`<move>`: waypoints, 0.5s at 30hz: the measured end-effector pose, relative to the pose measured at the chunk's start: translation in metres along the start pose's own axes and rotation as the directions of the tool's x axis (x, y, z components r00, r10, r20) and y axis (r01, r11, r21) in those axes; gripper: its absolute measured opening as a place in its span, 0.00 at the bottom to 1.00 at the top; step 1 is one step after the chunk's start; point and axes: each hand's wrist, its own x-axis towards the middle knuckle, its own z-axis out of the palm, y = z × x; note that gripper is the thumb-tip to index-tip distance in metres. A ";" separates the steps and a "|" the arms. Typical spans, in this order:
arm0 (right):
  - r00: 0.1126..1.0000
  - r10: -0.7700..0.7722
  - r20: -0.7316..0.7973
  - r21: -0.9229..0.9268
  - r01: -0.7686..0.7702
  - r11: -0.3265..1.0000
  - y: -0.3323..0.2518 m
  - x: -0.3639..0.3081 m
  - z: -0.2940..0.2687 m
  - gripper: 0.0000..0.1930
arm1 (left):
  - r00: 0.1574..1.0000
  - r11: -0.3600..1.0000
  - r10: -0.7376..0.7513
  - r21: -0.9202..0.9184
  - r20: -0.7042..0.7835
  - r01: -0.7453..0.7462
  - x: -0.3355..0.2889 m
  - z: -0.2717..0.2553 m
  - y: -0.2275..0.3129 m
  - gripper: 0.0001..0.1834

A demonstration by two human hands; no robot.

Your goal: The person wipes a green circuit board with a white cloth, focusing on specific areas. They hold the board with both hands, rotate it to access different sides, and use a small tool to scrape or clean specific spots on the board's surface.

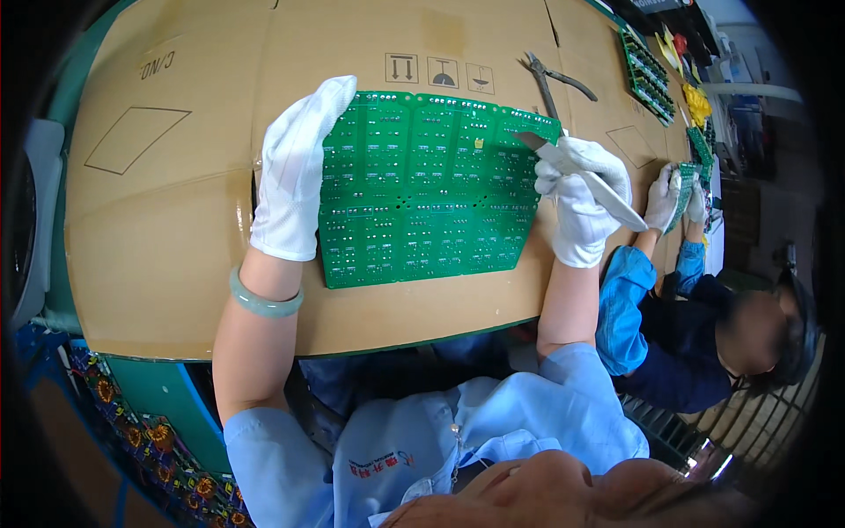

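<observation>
A large green circuit board panel (431,189) with rows of solder joints is in front of me on brown cardboard, its lower edge toward me. My left hand (295,167), in a white glove, grips the board's left edge, the thumb side hidden. In my gloved right hand (585,189) is a knife (531,141); its flat grey blade points left over the board's upper right corner, and its pale handle sticks out beyond my palm. A small yellow mark (479,143) shows on the board near the blade.
Cutting pliers (563,81) lie spread on the cardboard (176,246) beyond the board. Another populated board (647,75) is at the far right. A co-worker (678,334) sits to my right, gloved hands on a small green board (683,189). Yellow items (695,104) lie beyond.
</observation>
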 end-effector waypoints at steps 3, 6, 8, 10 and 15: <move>0.994 0.086 -0.062 -0.022 -0.087 0.996 -0.001 -0.005 0.003 0.19 | 0.999 0.999 -0.034 -0.021 -0.012 0.033 0.000 0.001 0.003 0.15; 0.999 0.040 0.009 -0.155 -0.038 0.987 0.001 0.000 0.002 0.22 | 0.999 0.998 0.021 0.059 -0.028 -0.020 0.000 0.003 -0.004 0.15; 0.996 0.078 0.030 -0.205 -0.071 0.976 -0.002 0.002 0.004 0.19 | 0.990 0.983 -0.136 -0.133 -0.031 0.130 0.001 0.003 -0.001 0.16; 0.987 0.082 0.141 -0.320 -0.032 0.947 -0.002 0.006 -0.001 0.19 | 0.917 0.807 -0.397 -0.461 0.040 0.369 0.003 0.004 0.008 0.17; 0.844 -0.247 0.477 -0.486 0.487 0.726 0.000 0.024 -0.001 0.16 | 0.885 0.735 -0.465 -0.544 0.031 0.405 0.000 0.011 0.001 0.21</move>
